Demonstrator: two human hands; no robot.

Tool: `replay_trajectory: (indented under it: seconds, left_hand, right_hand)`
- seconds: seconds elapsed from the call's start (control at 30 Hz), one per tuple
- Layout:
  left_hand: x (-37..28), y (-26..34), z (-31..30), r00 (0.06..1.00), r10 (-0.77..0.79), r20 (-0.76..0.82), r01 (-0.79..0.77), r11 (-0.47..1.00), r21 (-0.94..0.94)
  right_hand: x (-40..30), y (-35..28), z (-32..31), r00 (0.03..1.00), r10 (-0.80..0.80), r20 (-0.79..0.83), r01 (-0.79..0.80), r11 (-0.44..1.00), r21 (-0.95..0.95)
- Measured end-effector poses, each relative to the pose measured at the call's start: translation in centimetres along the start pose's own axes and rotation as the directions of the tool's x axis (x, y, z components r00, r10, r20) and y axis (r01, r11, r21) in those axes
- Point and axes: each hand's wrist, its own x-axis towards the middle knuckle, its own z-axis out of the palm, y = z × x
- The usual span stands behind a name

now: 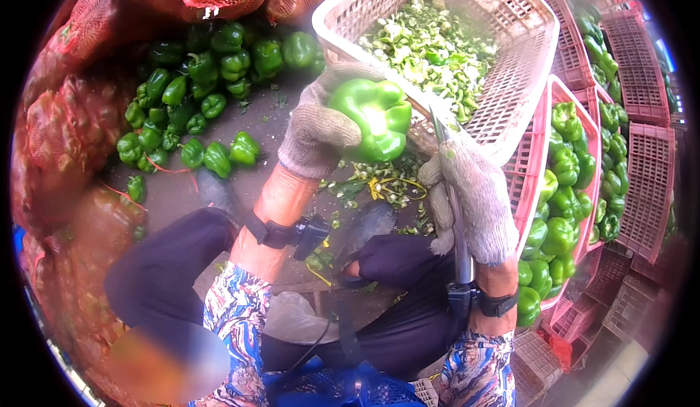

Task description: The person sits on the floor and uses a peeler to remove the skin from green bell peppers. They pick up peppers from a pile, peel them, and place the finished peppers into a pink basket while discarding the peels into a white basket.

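A green bell pepper [372, 117] is gripped in my gloved left hand [317, 125], held up just short of the white plastic crate's near side. My gloved right hand [476, 193] is closed around a metal knife [462, 237]; its narrow blade points up and away from me beside the crate's rim, a little to the right of the pepper. Trimmed green and pale pepper pieces [432, 51] lie inside the white crate [525, 84]. The glove covers part of the knife's length.
Loose green peppers [202, 89] are heaped on the floor at the left. Red mesh sacks [76, 117] full of produce stand along the left and far side. A pink crate [590, 128] of peppers sits at the right, with more crates [637, 68] beyond. Scraps and yellow twine [377, 188] litter the floor.
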Motion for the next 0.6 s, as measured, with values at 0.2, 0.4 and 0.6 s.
replay_trajectory:
  seconds: [0.2, 0.4, 0.6]
  left_hand:
    - [-2.0, 1.3, 2.0, 0.999, -0.032, 0.043, 0.03, 0.999, 0.035]
    - [-3.4, 0.2, 4.2, 0.988, -0.125, 0.091, 0.106, 0.976, 0.191]
    - [-4.1, -0.7, 5.2, 0.967, -0.253, 0.01, 0.249, 0.959, 0.134]
  right_hand:
    - [-3.5, 1.0, -1.2, 0.832, -0.441, 0.335, 0.534, 0.476, -0.699]
    - [-6.0, 1.1, -2.3, 0.861, -0.348, 0.37, 0.47, 0.27, -0.84]
    - [-5.5, 1.1, -1.9, 0.968, -0.142, 0.208, 0.252, 0.5, -0.829]
